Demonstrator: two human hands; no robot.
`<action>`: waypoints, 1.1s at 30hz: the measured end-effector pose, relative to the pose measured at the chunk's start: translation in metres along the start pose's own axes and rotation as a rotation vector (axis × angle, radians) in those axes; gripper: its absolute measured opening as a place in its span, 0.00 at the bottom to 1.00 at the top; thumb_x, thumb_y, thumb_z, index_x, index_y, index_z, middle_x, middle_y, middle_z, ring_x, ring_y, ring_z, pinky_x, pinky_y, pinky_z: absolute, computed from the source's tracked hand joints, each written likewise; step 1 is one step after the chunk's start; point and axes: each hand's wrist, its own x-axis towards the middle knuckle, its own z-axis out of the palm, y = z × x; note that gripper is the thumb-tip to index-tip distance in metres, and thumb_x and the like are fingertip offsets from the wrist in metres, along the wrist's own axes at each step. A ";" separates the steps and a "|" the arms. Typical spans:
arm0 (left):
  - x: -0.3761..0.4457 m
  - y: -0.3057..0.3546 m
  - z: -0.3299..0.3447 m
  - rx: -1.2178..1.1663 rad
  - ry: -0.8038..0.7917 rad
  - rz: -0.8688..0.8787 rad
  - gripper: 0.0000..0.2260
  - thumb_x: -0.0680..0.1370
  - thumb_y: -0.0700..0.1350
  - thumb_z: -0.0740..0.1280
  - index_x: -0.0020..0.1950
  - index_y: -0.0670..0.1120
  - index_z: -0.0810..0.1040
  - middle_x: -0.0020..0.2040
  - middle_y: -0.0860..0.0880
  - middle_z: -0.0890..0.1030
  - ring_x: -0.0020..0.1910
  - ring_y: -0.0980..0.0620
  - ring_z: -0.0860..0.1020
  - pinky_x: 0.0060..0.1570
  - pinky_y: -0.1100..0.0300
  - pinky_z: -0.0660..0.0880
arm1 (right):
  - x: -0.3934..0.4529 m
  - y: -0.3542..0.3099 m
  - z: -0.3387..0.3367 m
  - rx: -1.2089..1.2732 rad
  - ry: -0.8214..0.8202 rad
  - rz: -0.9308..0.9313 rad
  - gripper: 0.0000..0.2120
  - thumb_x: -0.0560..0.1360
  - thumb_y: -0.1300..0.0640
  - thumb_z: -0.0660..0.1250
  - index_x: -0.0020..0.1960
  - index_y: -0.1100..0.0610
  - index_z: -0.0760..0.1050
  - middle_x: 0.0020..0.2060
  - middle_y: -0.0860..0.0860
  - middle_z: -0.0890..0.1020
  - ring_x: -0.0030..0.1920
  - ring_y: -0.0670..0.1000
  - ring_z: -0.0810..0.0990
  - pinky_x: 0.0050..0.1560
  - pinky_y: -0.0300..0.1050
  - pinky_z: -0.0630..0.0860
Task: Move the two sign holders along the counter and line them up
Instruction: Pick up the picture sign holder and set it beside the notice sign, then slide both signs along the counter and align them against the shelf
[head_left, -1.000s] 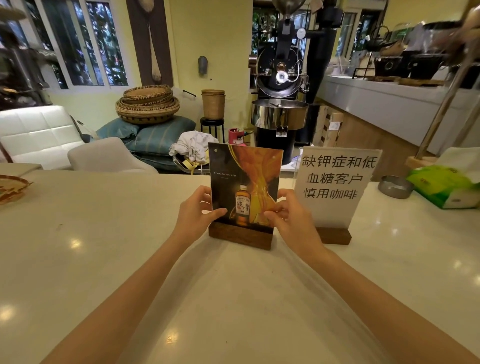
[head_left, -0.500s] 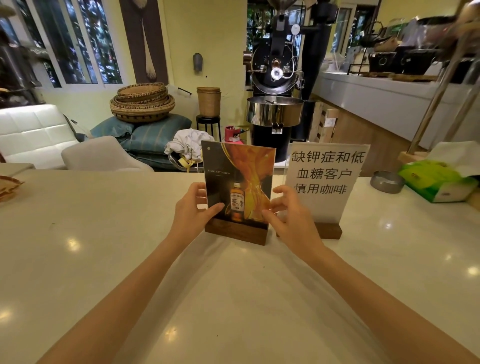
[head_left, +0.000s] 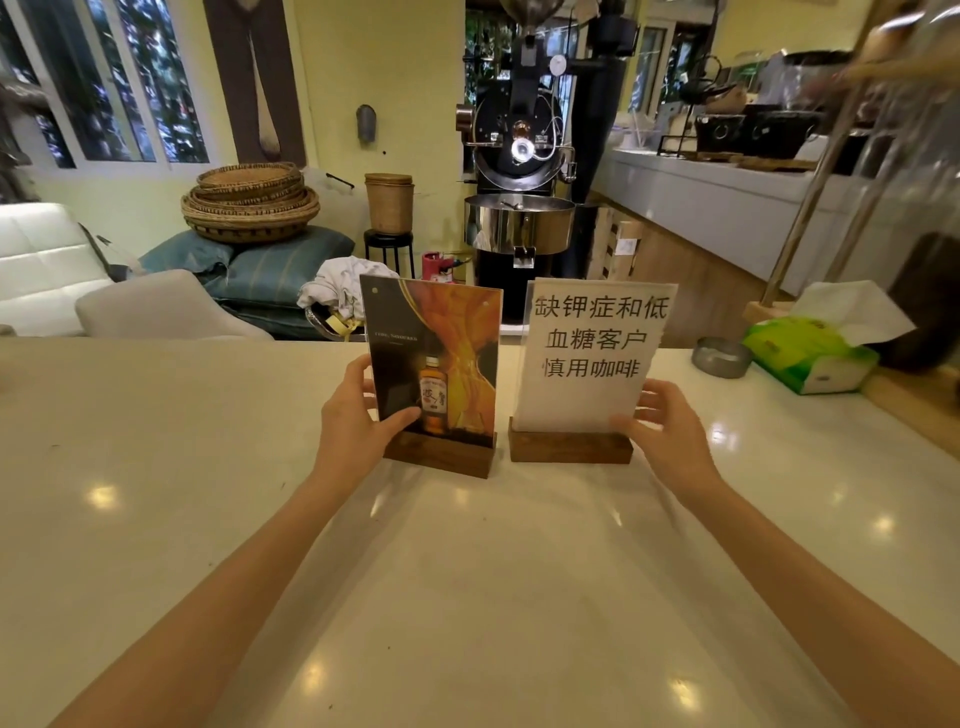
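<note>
Two sign holders upright on desk (head_left: 467, 597), side by side, wooden bases just apart. Your left hand (head_left: 349, 422) grips poster sign holder (head_left: 434, 364) at left edge. Your right hand (head_left: 670, 434) grips white text sign holder (head_left: 589, 358), just right of poster one.

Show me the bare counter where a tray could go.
Widest bare patch: counter left of the left hand. Also free: the near stretch between both forearms. Crowded: right of the right hand, near the metal ashtray and tissue pack; only a narrow gap separates the whisky sign holder and text sign holder.
</note>
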 end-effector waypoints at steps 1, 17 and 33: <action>0.000 0.000 0.000 -0.001 0.002 -0.003 0.31 0.68 0.44 0.74 0.67 0.45 0.64 0.61 0.41 0.77 0.55 0.46 0.77 0.49 0.58 0.72 | 0.004 -0.001 -0.003 0.005 -0.064 0.017 0.21 0.71 0.58 0.69 0.62 0.57 0.68 0.53 0.49 0.75 0.52 0.52 0.75 0.50 0.45 0.75; 0.016 0.008 0.018 0.048 -0.059 0.059 0.31 0.67 0.44 0.75 0.66 0.44 0.66 0.57 0.40 0.80 0.50 0.48 0.77 0.48 0.58 0.71 | 0.015 -0.009 -0.032 -0.134 -0.196 0.009 0.20 0.72 0.65 0.66 0.64 0.58 0.71 0.59 0.57 0.78 0.53 0.58 0.77 0.50 0.53 0.79; 0.034 0.077 0.146 -0.089 -0.281 0.212 0.31 0.67 0.43 0.75 0.66 0.43 0.66 0.58 0.40 0.79 0.50 0.49 0.76 0.48 0.58 0.73 | -0.007 0.032 -0.136 -0.155 0.141 0.054 0.19 0.71 0.66 0.67 0.61 0.59 0.74 0.52 0.52 0.79 0.52 0.54 0.78 0.48 0.47 0.77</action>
